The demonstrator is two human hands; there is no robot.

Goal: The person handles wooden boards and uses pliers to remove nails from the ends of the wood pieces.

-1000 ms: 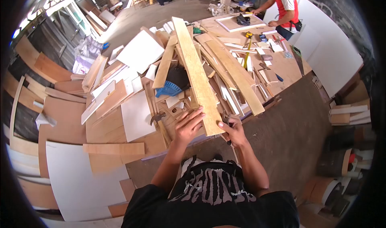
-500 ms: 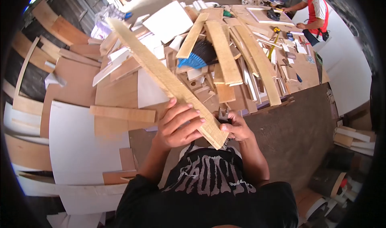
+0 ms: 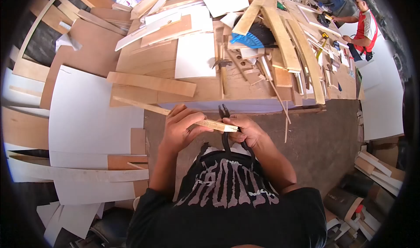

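My left hand (image 3: 183,124) is wrapped round a long light wooden strip (image 3: 213,124), which is turned on its narrow edge. The strip's near end lies between my hands, and its far part runs off to the left. Dark pliers (image 3: 224,112) with black handles are in my right hand (image 3: 247,130), jaws pointing up and away. My right fingers are beside the strip's end; whether they touch it is unclear. On the workbench ahead, a claw hammer (image 3: 223,64) lies near a white board (image 3: 195,55).
The bench (image 3: 153,62) bears wood offcuts, a blue brush (image 3: 247,40) and a yellow tape measure (image 3: 324,36). A person in red and white (image 3: 366,28) stands at its far right. Large white panels (image 3: 94,117) lie at the left.
The strip has swung left and turned from its broad face onto its edge. The pliers, partly hidden earlier, now show more fully. The view has shifted left and down.
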